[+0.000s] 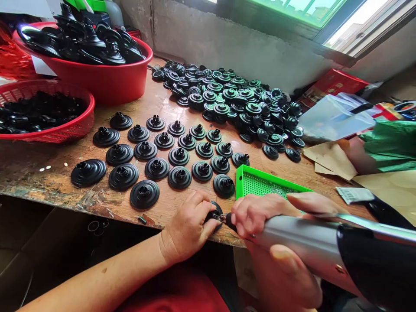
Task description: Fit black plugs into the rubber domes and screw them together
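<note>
My left hand [191, 225] is closed on a black round disc part [212, 213] at the table's front edge; fingers and thumb pinch it and partly cover it. My right hand [256, 212] wraps around a silver and black electric screwdriver [302, 238], which lies nearly level. Its bit reaches the middle of the disc part, between my left thumb and fingers. Several similar black disc parts [157, 167] stand in loose rows on the table, short stems up. Just beyond my right hand is a green tray [239, 182] with small metal pieces inside, partly hidden.
A heap of black discs [227, 95] lies by the wall. At left stand a red tub [104, 82] and a red basket [65, 130], both holding black parts. A clear plastic container [334, 117] and brown cardboard pieces [331, 158] are at right. The wooden table's front edge [81, 201] is worn.
</note>
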Demonstrator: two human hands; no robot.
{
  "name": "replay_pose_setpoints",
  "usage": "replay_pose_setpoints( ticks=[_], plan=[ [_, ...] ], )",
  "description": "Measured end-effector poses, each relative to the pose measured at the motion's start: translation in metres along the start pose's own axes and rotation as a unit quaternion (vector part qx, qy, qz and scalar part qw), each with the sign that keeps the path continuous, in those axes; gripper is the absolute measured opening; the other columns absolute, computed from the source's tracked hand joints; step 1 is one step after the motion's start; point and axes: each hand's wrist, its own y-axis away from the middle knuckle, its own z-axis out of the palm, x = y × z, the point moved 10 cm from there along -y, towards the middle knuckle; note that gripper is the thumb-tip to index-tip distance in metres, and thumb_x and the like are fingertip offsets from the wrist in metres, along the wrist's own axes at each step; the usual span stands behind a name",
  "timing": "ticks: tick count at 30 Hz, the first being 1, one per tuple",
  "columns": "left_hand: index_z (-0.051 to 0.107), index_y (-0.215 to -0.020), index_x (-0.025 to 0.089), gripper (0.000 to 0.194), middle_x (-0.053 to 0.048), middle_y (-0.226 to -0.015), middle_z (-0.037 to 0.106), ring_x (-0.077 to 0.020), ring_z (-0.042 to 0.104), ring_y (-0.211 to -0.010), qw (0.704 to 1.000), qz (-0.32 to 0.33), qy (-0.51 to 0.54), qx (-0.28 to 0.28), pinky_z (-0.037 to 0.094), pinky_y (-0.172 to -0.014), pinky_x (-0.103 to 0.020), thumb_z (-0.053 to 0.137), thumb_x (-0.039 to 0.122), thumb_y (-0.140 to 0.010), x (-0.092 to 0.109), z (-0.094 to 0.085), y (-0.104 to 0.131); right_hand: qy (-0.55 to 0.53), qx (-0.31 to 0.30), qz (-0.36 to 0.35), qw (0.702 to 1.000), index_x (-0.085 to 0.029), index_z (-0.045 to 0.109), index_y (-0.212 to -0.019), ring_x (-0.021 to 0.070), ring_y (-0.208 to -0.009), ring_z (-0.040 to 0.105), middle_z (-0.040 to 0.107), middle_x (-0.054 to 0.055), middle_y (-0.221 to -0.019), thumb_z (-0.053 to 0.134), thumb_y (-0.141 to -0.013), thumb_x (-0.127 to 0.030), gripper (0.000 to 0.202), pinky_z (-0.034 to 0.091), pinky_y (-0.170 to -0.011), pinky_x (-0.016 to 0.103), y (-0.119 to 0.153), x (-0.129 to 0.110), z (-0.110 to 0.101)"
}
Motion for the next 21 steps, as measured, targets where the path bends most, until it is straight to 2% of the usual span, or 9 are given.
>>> replay_pose_setpoints(
  ticks=[5, 11, 13, 18, 21],
  plan=[
    [0.063, -0.101, 0.015, 0.011, -0.010, -0.099, 0.063, -0.0230, 0.060, -0.094, 1.000, 0.002, -0.002, 0.001, 0.057, -0.084, -0.039, 0.058, 0.013, -0.092, 0.000, 0.000, 0.000, 0.003, -0.006, 0.018, 1.000, -0.024, 0.061, -0.097, 0.0204, -0.062, 0.059, 0.059, 0.000, -0.072, 0.070, -0.085, -0.044, 0.025, 0.053, -0.064, 0.043, -0.001, 0.004, 0.001],
    [0.063, -0.102, 0.017, 0.011, -0.009, -0.099, 0.063, -0.0228, 0.060, -0.095, 1.000, 0.000, -0.006, -0.001, 0.057, -0.084, -0.039, 0.057, 0.014, -0.092, 0.001, 0.000, 0.000, 0.009, -0.031, 0.035, 0.999, -0.023, 0.058, -0.079, 0.0189, -0.057, 0.056, 0.054, -0.001, -0.064, 0.070, -0.084, -0.043, 0.024, 0.050, -0.058, 0.039, -0.010, 0.007, 0.009],
    [0.063, -0.101, 0.017, 0.011, -0.010, -0.099, 0.063, -0.0228, 0.060, -0.095, 1.000, -0.001, -0.006, -0.002, 0.057, -0.085, -0.039, 0.057, 0.014, -0.092, 0.001, 0.000, 0.000, 0.016, -0.040, 0.038, 0.998, -0.024, 0.057, -0.080, 0.0184, -0.056, 0.055, 0.053, -0.002, -0.062, 0.069, -0.085, -0.042, 0.023, 0.049, -0.057, 0.038, -0.013, 0.008, 0.012],
    [0.063, -0.097, 0.015, 0.008, -0.011, -0.097, 0.063, -0.0229, 0.059, -0.094, 1.000, 0.004, -0.002, -0.007, 0.056, -0.084, -0.039, 0.055, 0.013, -0.094, 0.003, 0.001, -0.001, 0.016, -0.052, 0.044, 0.998, -0.026, 0.054, -0.096, 0.0168, -0.055, 0.053, 0.054, -0.005, -0.064, 0.069, -0.087, -0.041, 0.023, 0.046, -0.059, 0.037, -0.017, 0.010, 0.015],
    [0.063, -0.098, 0.015, 0.009, -0.011, -0.098, 0.063, -0.0233, 0.059, -0.095, 1.000, 0.007, -0.005, -0.010, 0.057, -0.085, -0.039, 0.055, 0.013, -0.094, 0.004, 0.000, -0.001, -0.007, -0.051, 0.051, 0.997, -0.026, 0.053, -0.097, 0.0166, -0.056, 0.053, 0.053, -0.005, -0.065, 0.068, -0.088, -0.041, 0.023, 0.046, -0.059, 0.036, -0.016, 0.012, 0.014]
  ],
)
